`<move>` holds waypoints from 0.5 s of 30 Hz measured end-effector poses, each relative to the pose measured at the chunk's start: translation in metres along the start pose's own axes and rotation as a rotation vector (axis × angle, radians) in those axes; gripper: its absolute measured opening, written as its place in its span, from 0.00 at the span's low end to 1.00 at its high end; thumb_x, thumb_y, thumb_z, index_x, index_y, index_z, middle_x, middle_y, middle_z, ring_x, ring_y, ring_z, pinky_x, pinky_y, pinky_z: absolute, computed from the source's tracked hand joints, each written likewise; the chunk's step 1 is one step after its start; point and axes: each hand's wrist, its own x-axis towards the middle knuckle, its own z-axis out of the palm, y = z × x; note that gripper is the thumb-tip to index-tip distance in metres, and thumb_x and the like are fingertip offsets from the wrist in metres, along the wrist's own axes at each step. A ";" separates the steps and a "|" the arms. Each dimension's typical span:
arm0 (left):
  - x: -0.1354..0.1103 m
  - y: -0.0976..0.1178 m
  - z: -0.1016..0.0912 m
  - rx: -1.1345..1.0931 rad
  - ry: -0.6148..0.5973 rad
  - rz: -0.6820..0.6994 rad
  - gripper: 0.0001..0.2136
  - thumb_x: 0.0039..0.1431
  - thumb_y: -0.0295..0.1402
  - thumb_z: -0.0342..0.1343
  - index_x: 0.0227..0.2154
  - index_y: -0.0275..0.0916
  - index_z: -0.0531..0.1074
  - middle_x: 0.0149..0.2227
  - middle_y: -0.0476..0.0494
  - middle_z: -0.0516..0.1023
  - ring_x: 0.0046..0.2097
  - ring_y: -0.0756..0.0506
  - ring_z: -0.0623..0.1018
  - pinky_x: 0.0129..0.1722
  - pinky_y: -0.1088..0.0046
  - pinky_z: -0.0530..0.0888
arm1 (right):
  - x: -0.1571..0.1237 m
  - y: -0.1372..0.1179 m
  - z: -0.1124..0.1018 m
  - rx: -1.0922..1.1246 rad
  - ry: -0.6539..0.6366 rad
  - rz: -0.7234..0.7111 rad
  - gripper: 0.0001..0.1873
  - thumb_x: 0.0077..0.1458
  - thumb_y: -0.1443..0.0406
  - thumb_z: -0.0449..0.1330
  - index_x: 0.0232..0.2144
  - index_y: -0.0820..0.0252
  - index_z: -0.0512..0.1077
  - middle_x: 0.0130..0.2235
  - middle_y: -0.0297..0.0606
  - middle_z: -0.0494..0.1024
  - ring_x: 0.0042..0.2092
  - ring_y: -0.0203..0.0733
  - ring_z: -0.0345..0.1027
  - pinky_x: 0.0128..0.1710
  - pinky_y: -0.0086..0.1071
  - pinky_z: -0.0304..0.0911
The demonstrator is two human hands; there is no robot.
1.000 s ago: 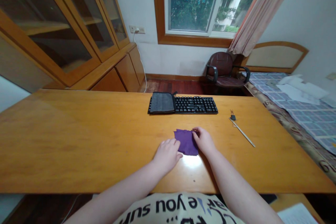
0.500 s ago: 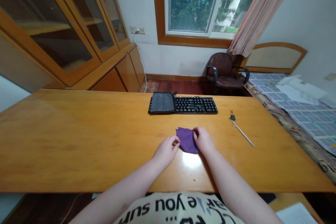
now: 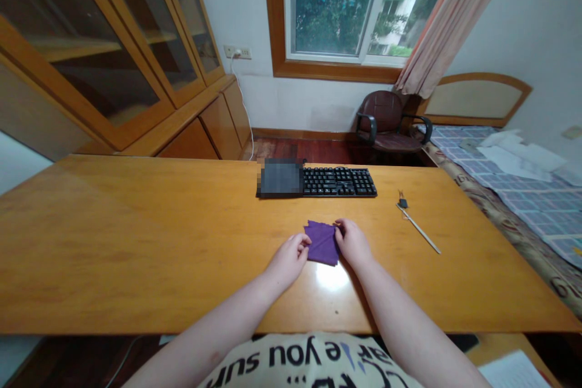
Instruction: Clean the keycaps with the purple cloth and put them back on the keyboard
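A small purple cloth, folded in layers, lies on the wooden table in front of me. My left hand is closed, its fingertips pinching the cloth's left edge. At the upper right corner of the cloth, my right hand pinches the edge between thumb and fingers. The fabric spans the gap between both hands, with a faint diagonal crease across it. Its lower edge sits just above a bright reflection on the tabletop.
A black keyboard lies at the table's far edge, with a dark flat item, blurred by pixelation, over its left end. To the right are a thin pale stick and a small black object. A chair stands beyond the table.
The purple cloth's lower right corner has shifted a little left and its lower edge is straighter. A diagonal crease now shows. Both hands have hardly moved.
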 end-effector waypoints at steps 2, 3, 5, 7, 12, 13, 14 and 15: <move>-0.001 0.003 -0.005 0.118 -0.029 0.008 0.11 0.56 0.26 0.48 0.40 0.38 0.71 0.39 0.42 0.77 0.40 0.45 0.76 0.43 0.68 0.72 | 0.000 0.001 0.000 0.007 0.000 -0.005 0.12 0.55 0.68 0.52 0.40 0.62 0.71 0.42 0.45 0.76 0.44 0.45 0.70 0.46 0.35 0.63; -0.001 0.006 -0.008 0.177 -0.044 0.013 0.11 0.57 0.27 0.49 0.41 0.38 0.72 0.40 0.41 0.77 0.43 0.44 0.76 0.45 0.67 0.71 | 0.000 0.002 0.000 0.010 0.002 -0.007 0.11 0.55 0.67 0.53 0.39 0.62 0.72 0.41 0.45 0.76 0.44 0.45 0.70 0.46 0.35 0.63; 0.002 0.012 -0.017 0.287 -0.058 0.010 0.12 0.58 0.29 0.50 0.43 0.39 0.72 0.41 0.41 0.78 0.45 0.43 0.75 0.47 0.66 0.70 | 0.000 0.004 0.001 0.021 0.008 -0.009 0.11 0.55 0.67 0.53 0.39 0.61 0.72 0.41 0.44 0.77 0.44 0.45 0.70 0.45 0.36 0.63; 0.010 0.019 -0.025 0.388 -0.055 -0.009 0.13 0.59 0.31 0.49 0.45 0.40 0.72 0.42 0.42 0.78 0.44 0.43 0.75 0.46 0.67 0.70 | 0.000 0.005 0.002 0.038 0.015 -0.008 0.11 0.55 0.66 0.53 0.38 0.61 0.72 0.40 0.44 0.77 0.43 0.45 0.70 0.44 0.36 0.63; 0.043 0.021 -0.028 0.505 -0.061 -0.016 0.11 0.59 0.34 0.51 0.43 0.39 0.74 0.43 0.38 0.76 0.45 0.41 0.75 0.47 0.64 0.69 | 0.001 0.008 0.002 0.089 0.031 -0.003 0.11 0.55 0.65 0.52 0.38 0.62 0.72 0.38 0.43 0.77 0.41 0.44 0.71 0.43 0.35 0.64; 0.049 0.020 -0.026 0.512 -0.072 -0.018 0.11 0.57 0.35 0.54 0.41 0.39 0.74 0.42 0.38 0.76 0.45 0.41 0.75 0.47 0.64 0.69 | 0.001 0.008 0.002 0.097 0.035 -0.002 0.11 0.55 0.65 0.52 0.37 0.62 0.72 0.38 0.44 0.78 0.41 0.44 0.71 0.43 0.36 0.64; 0.053 0.019 -0.024 0.516 -0.081 -0.019 0.09 0.56 0.35 0.56 0.38 0.39 0.75 0.40 0.38 0.76 0.44 0.41 0.75 0.46 0.64 0.69 | 0.001 0.008 0.001 0.103 0.040 0.000 0.11 0.55 0.65 0.52 0.37 0.62 0.72 0.38 0.44 0.78 0.41 0.44 0.71 0.43 0.36 0.64; 0.056 0.019 -0.022 0.519 -0.088 -0.020 0.08 0.54 0.34 0.57 0.36 0.39 0.75 0.39 0.39 0.76 0.43 0.41 0.75 0.45 0.65 0.70 | 0.001 0.009 0.001 0.108 0.045 0.003 0.11 0.55 0.65 0.52 0.37 0.62 0.72 0.37 0.44 0.78 0.41 0.44 0.71 0.43 0.36 0.65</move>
